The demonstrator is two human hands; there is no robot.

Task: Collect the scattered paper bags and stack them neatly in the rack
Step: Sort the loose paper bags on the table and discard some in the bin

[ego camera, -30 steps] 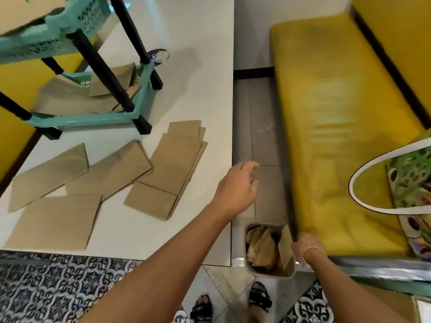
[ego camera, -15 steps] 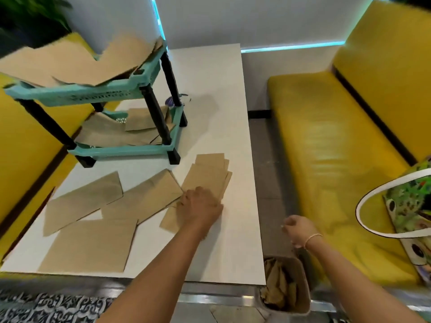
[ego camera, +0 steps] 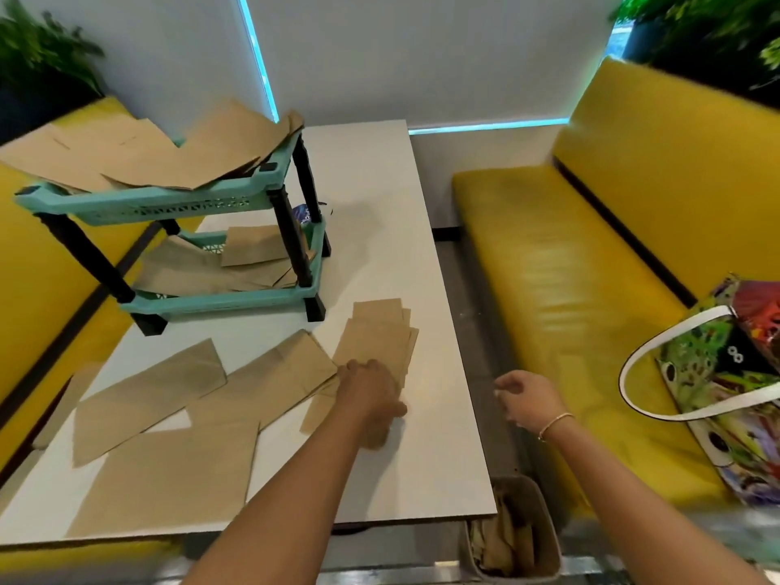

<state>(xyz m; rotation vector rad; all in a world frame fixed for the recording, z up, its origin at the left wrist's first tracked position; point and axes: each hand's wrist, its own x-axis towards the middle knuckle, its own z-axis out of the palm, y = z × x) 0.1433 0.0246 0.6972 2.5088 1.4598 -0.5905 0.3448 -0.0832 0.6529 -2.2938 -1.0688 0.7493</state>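
Observation:
Several flat brown paper bags point(ego camera: 147, 390) lie scattered on the white table point(ego camera: 443, 458). A small stack of paper bags point(ego camera: 380, 335) lies near the table's right edge. My left hand point(ego camera: 371, 394) rests on the near end of this stack, with its fingers curled over the left edge and the thumb at the right. My right hand point(ego camera: 527, 399) hovers past the table's right edge with fingers loosely curled and nothing in it. The teal two-tier rack point(ego camera: 169, 204) stands at the back left of the table. Loose bags lie untidily on its top tier point(ego camera: 169, 154) and lower tier point(ego camera: 236, 263).
Yellow benches point(ego camera: 570, 310) run along both sides of the table. A colourful tote bag point(ego camera: 726, 394) sits on the right bench. A small bin point(ego camera: 544, 525) with crumpled paper stands on the floor by the table's near right corner. Plants stand at both back corners.
The view rose from the floor and bin to the table. My left hand moved left onto the stack of bags. My right hand rose from beside the bin to table height.

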